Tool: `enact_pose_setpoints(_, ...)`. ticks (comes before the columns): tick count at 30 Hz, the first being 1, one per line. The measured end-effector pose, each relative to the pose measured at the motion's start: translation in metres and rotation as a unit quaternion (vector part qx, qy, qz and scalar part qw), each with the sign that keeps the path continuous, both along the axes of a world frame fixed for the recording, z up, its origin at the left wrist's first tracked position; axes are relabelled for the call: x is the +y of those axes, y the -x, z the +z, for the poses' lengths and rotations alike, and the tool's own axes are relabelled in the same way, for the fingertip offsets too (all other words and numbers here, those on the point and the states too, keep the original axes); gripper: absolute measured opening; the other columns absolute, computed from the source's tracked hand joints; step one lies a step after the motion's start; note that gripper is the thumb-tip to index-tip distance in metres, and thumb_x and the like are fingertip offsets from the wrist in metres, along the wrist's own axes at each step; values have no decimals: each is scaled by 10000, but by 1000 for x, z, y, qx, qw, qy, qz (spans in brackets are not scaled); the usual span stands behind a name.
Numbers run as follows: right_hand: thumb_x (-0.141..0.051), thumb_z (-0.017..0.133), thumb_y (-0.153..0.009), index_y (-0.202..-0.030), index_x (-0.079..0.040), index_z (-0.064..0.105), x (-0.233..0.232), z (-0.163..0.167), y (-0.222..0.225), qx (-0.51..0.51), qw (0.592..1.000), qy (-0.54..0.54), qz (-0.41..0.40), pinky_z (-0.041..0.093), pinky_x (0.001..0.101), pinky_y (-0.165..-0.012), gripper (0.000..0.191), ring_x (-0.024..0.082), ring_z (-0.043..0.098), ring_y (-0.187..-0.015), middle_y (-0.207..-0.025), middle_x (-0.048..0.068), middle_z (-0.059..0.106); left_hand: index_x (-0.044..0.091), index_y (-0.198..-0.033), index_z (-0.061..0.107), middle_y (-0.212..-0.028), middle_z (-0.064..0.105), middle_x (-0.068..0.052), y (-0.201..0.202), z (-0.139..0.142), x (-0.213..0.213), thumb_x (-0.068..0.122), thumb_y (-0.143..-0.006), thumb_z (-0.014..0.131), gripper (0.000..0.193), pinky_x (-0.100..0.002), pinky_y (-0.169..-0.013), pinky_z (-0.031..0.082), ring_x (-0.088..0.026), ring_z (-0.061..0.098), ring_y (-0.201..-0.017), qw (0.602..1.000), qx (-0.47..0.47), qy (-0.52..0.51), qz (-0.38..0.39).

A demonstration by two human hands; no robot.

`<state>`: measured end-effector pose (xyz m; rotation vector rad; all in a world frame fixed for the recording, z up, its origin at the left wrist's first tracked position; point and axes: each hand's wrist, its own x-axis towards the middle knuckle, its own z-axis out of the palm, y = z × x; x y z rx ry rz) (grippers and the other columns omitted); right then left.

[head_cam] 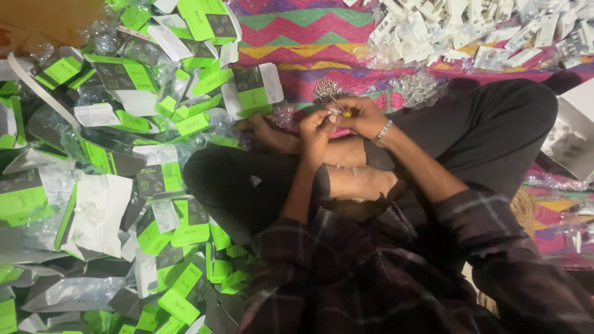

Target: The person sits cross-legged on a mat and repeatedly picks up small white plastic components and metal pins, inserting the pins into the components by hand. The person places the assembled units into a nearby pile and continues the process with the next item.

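I sit cross-legged on a patterned mat, both hands raised together above my shins. My left hand (pixel 314 128) pinches a small white part. My right hand (pixel 361 115), with a metal bracelet on the wrist, grips a thin screwdriver with a yellow handle (pixel 342 111) whose shaft points up-left toward a small heap of metal screws (pixel 326 90) on the mat. The two hands touch at the fingertips, and the white part is mostly hidden by fingers.
A big heap of green, black and white small boxes and clear plastic bags (pixel 117 161) fills the left side. White plastic parts (pixel 476 28) are piled at the top right. An open white carton (pixel 572 133) stands at the right edge.
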<state>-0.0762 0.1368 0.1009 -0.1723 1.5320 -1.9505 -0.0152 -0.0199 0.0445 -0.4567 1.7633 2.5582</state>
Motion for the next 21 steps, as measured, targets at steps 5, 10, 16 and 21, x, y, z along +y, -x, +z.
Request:
enact_pose_setpoints(5, -65, 744, -965, -1035, 10, 743, 3, -15, 2, -13, 999, -40, -25, 469, 239, -637, 103, 64, 592, -737, -872, 1, 712, -51, -1055, 700, -927, 713, -36, -5, 0, 4, 38, -993, 665, 114, -240, -730, 505, -78, 624, -815, 999, -10, 0, -35)
enact_pose_setpoints(10, -92, 693, -1009, -918, -26, 672, 2, -32, -1, 20, 997, -71, -37, 461, 242, -596, 114, 47, 553, -695, -789, -25, 643, -51, -1033, 685, -905, 705, -46, -5, 3, 8, 49, -1011, 641, 112, -265, -758, 525, -93, 632, -839, 995, 18, 86, -53)
enact_pose_setpoints(16, -89, 627, -1028, -893, 3, 623, -4, -32, -10, 198, 946, -239, -91, 473, 316, -589, 163, 119, 560, -637, -702, 62, 613, 8, -1064, 651, -809, 715, -171, -8, 25, 13, 151, -1000, 557, 182, -372, -678, 540, -242, 727, -728, 944, -44, 313, -97)
enact_pose_setpoints(21, -95, 609, -1045, -891, -1, 621, -8, -29, -9, 194, 942, -218, -164, 481, 347, -592, 180, 165, 588, -632, -706, 96, 636, 0, -1018, 595, -871, 655, -270, 0, 31, 16, 117, -1015, 513, 142, -521, -753, 481, -458, 647, -866, 903, 63, 403, -131)
